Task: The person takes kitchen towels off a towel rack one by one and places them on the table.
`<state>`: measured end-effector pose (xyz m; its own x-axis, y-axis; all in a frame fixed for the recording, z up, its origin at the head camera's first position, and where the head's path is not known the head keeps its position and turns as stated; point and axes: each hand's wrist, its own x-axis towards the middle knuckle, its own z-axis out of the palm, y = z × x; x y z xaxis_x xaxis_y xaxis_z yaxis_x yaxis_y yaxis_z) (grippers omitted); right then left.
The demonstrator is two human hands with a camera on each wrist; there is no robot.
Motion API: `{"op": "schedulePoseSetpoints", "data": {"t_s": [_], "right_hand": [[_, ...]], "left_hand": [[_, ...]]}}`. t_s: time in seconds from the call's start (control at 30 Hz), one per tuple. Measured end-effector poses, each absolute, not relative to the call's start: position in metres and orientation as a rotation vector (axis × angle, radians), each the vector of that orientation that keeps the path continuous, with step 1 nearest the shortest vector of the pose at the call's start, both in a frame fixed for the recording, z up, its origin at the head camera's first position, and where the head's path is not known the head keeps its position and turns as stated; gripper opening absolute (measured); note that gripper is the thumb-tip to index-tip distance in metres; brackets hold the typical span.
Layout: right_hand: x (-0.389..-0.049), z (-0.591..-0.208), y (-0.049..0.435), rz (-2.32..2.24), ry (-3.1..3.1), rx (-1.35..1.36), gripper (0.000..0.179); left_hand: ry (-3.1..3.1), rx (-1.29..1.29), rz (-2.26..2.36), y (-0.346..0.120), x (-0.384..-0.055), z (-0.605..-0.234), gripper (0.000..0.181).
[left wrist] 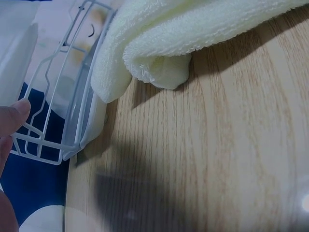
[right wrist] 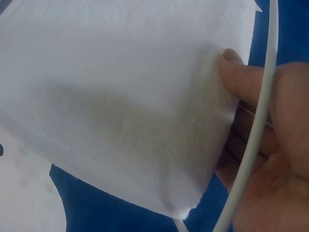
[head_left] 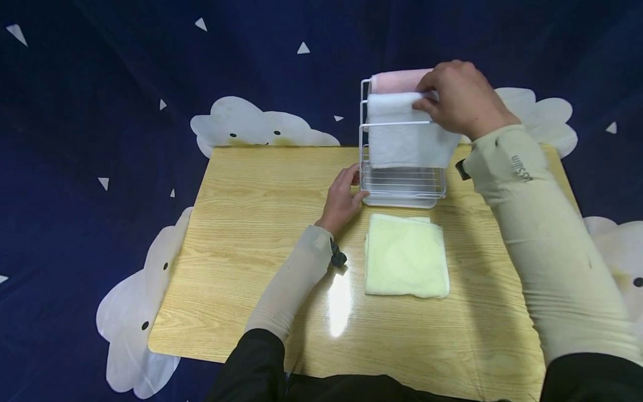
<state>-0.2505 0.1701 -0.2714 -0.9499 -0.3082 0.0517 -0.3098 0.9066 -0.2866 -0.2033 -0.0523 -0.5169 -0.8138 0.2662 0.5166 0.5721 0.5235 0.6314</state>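
A white wire towel rack (head_left: 402, 195) stands upright at the table's back edge. My left hand (head_left: 340, 201) grips its lower left side, thumb at the front corner. A white towel (head_left: 402, 148) hangs in the rack, partly behind a front bar. At its right edge, my right hand (head_left: 464, 100) pinches the white towel between thumb and fingers. In the right wrist view a white rod (right wrist: 251, 140) crosses in front of that hand. Behind the white towel hangs a pink towel (head_left: 397, 82), partly hidden by my right hand.
A folded pale yellow towel (head_left: 407, 257) lies on the wooden table (head_left: 251, 223) just in front of the rack. At the rack's foot is a white tray (head_left: 397, 203). A dark blue cloth (head_left: 251, 56) with white clouds and triangles surrounds the table.
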Motion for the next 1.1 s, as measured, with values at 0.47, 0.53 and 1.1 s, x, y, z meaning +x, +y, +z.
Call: {"op": "schedulePoseSetpoints", "data": {"t_s": [0.47,0.53,1.1], "right_hand": [[-0.249,-0.272,0.171,0.443,-3.014,0.500,0.032],[-0.249,-0.271,0.171,0.445,-3.001,0.498,0.032],[-0.248,-0.257,0.177,0.441,-2.891,0.627,0.028]], "left_hand": [[-2.426,-0.688,-1.208,-0.051,-0.203,-0.515,0.065],[-2.431,-0.689,-1.198,-0.051,-0.203,-0.515,0.065],[-2.424,-0.695,-1.174,-0.051,-0.202,-0.514,0.066]]}}
